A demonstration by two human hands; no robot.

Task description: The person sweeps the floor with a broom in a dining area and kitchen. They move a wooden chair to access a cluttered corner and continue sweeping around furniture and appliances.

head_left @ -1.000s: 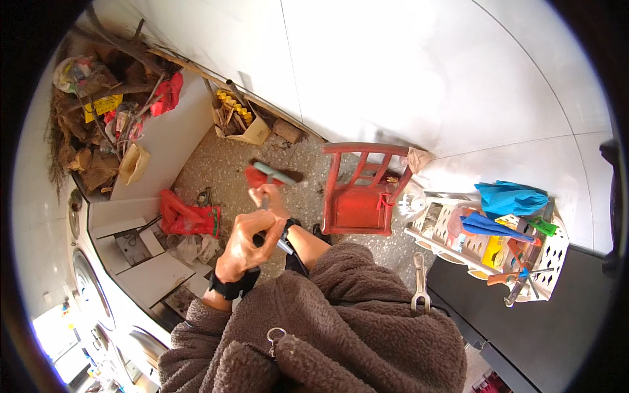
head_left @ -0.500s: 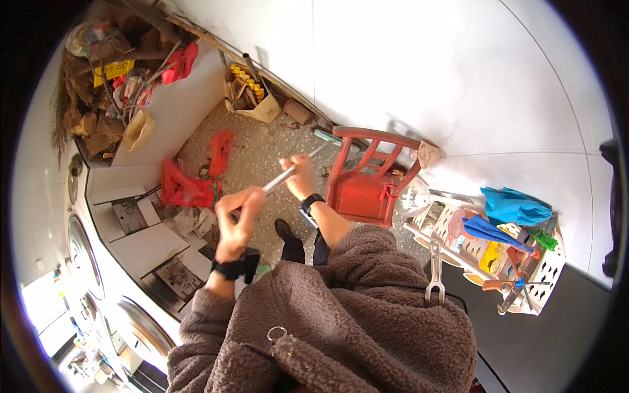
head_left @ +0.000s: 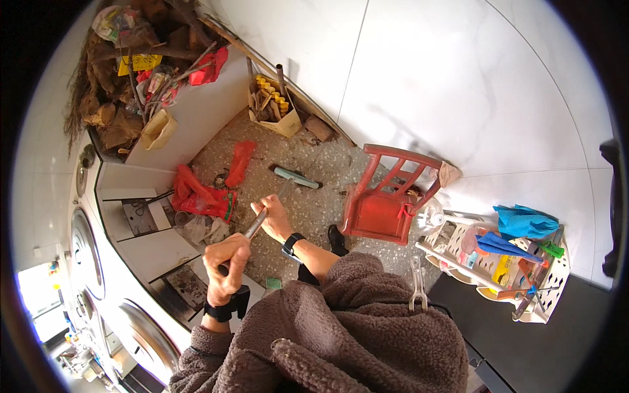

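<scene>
Both my hands grip the metal handle (head_left: 255,224) of a broom with a pale green head (head_left: 296,177). My left hand (head_left: 226,262) is closed round the upper end of the handle. Lower down the handle, my right hand (head_left: 272,217) is wrapped round it. The broom head rests on the speckled floor (head_left: 262,150), left of a red wooden chair (head_left: 383,208). Left of the broom lie red plastic bags (head_left: 200,195).
A cardboard box (head_left: 285,123) of wood pieces stands by the far wall. Firewood (head_left: 108,114) is heaped at the far left. A built-in stove with round metal lids (head_left: 85,252) runs along the left. At right, a cream rack (head_left: 550,295) holds cloths and bottles.
The broom head has moved left across the floor, away from the chair. My two hands have shifted with the handle, still closed round it. The view has turned slightly.
</scene>
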